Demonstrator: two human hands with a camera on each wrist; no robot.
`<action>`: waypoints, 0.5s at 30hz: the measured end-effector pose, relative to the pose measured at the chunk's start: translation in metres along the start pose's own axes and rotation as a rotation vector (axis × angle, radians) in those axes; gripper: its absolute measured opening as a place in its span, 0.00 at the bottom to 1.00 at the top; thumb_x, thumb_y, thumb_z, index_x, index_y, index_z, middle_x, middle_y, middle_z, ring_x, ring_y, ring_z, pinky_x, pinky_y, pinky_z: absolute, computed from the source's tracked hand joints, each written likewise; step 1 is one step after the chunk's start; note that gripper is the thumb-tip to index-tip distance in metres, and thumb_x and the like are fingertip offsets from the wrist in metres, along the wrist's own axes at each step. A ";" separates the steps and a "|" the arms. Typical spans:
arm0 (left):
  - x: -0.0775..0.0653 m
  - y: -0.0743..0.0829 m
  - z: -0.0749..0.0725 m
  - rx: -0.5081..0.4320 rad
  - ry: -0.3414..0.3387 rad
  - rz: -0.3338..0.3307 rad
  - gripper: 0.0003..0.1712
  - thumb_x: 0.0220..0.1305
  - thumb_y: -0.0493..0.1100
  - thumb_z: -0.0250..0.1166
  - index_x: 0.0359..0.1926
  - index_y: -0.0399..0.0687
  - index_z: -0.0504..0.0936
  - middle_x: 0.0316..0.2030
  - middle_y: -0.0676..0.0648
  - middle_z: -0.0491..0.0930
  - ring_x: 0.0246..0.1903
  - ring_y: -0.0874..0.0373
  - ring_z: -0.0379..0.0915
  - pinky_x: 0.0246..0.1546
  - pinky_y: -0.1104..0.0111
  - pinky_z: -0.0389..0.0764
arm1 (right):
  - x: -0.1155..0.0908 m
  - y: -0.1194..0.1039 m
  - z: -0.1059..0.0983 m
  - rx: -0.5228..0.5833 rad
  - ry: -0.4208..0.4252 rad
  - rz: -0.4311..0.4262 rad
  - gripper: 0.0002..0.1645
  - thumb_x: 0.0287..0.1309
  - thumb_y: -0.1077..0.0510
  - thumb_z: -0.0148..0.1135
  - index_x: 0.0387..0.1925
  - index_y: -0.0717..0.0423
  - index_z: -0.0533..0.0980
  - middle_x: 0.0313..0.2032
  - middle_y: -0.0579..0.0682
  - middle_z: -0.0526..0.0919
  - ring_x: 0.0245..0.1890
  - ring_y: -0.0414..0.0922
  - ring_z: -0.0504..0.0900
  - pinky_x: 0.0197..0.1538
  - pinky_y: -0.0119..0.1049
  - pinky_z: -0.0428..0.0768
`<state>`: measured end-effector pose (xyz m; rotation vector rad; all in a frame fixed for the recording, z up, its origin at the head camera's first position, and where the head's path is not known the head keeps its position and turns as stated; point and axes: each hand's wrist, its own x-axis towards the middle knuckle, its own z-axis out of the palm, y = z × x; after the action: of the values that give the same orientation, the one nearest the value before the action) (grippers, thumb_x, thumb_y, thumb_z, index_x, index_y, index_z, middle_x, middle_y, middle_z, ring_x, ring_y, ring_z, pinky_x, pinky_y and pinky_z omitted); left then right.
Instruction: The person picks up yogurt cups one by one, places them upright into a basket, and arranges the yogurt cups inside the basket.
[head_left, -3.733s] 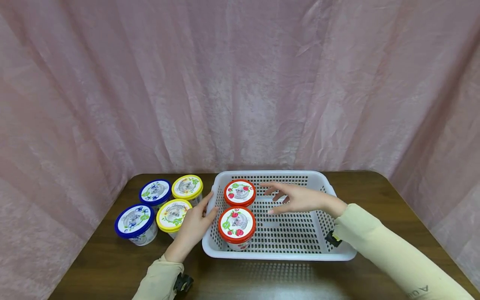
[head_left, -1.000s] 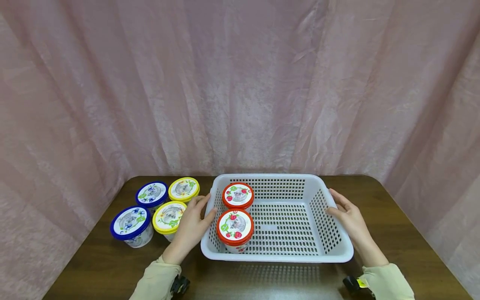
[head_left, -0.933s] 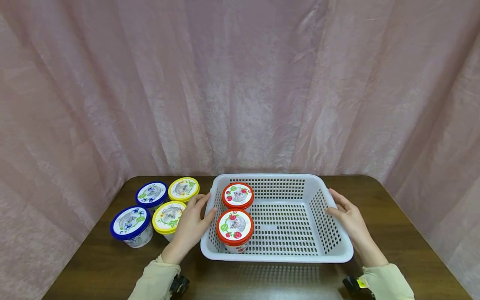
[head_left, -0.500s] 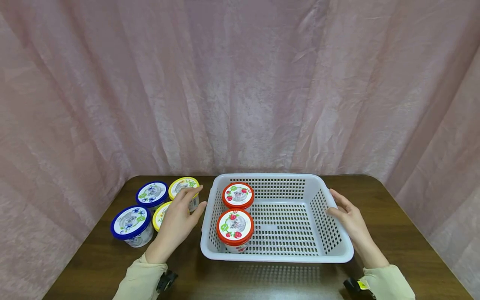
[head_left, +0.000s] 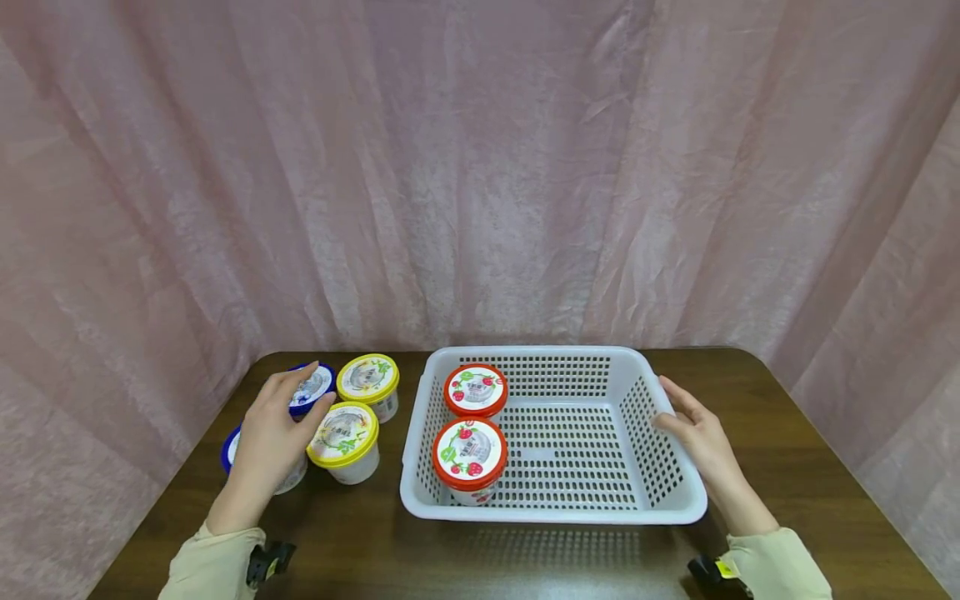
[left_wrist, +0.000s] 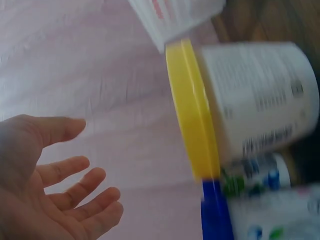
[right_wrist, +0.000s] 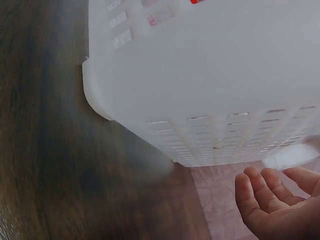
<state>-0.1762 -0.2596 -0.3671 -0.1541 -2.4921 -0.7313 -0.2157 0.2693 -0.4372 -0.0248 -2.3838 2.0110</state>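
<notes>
Over the blue-lidded tubs at the table's left, my left hand [head_left: 266,433] hovers with thumb and fingers spread; it holds nothing. It partly hides the rear blue-lidded tub [head_left: 315,387] and most of the front blue-lidded tub [head_left: 291,477]. Just right of it stand a front yellow-lidded tub [head_left: 345,442] and a rear yellow-lidded tub [head_left: 369,379]. At the white plastic basket [head_left: 551,515], my right hand [head_left: 705,446] grips the right rim, thumb on top and fingers outside. Two red-lidded tubs with strawberry prints, one rear [head_left: 476,389] and one front [head_left: 470,454], sit in its left end.
A dark wooden table [head_left: 375,546] carries everything. Behind it hangs a pink curtain [head_left: 480,183]. The left wrist view catches a yellow lid [left_wrist: 192,110] side-on, apart from the fingers. Basket and tabletop fill most of the right wrist view.
The right hand went from above the basket's inside to its right rim and stayed. The left hand left the basket's left rim and moved left, past the yellow-lidded tubs, over the blue-lidded ones.
</notes>
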 end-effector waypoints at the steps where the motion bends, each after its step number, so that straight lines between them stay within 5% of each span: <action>1: -0.001 -0.004 -0.004 0.010 -0.003 -0.018 0.33 0.68 0.47 0.68 0.68 0.35 0.72 0.58 0.31 0.72 0.57 0.30 0.69 0.55 0.35 0.69 | 0.000 0.000 0.000 -0.001 0.001 0.000 0.41 0.69 0.60 0.57 0.79 0.52 0.55 0.64 0.73 0.69 0.42 0.42 0.85 0.40 0.39 0.85; 8: -0.003 -0.024 -0.028 0.059 -0.081 -0.151 0.48 0.67 0.59 0.66 0.73 0.31 0.60 0.63 0.25 0.65 0.61 0.25 0.62 0.56 0.30 0.64 | 0.000 0.001 -0.001 0.003 0.008 0.001 0.41 0.68 0.62 0.57 0.79 0.53 0.55 0.67 0.72 0.67 0.43 0.42 0.85 0.41 0.38 0.85; 15: -0.011 -0.042 -0.033 0.032 -0.174 -0.277 0.59 0.63 0.64 0.68 0.74 0.25 0.51 0.65 0.22 0.59 0.63 0.24 0.57 0.57 0.30 0.62 | 0.000 0.000 0.000 0.011 -0.009 -0.006 0.41 0.69 0.61 0.57 0.79 0.54 0.54 0.68 0.69 0.64 0.43 0.38 0.83 0.42 0.37 0.85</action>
<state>-0.1620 -0.3125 -0.3695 0.1489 -2.7230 -0.8191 -0.2156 0.2690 -0.4372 -0.0088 -2.3750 2.0261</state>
